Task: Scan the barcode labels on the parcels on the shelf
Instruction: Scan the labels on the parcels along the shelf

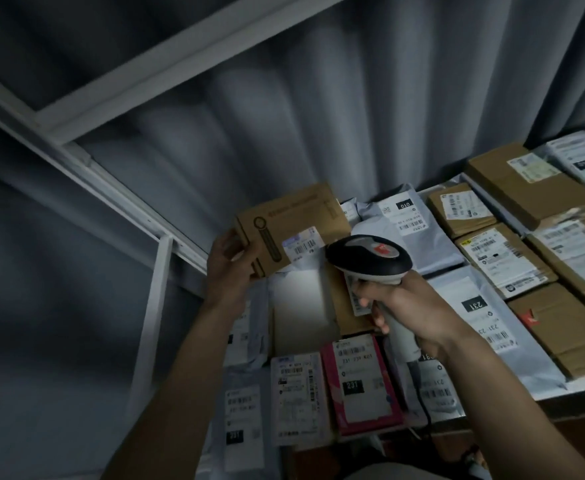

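One cardboard box [291, 226] is gripped at its left end by the left hand [230, 268], raised over the shelf [512, 398] near its far left corner. A scanner [370, 259] is clasped by the right hand [408, 306], its head just beside the box's barcode label [303, 244]. Labelled parcels [502, 261] are spread across the shelf.

A grey curtain [318, 109] is hung in deep vertical folds behind everything and fills most of the view. White metal frame rails [194, 50] are seen crossing it on a slant, from the upper middle down to the left. A lower rail [87, 168] is run diagonally beneath them, and a white upright post [151, 317] is joined to it and carried downward at the left. The scene is dimly lit and partly blurred.
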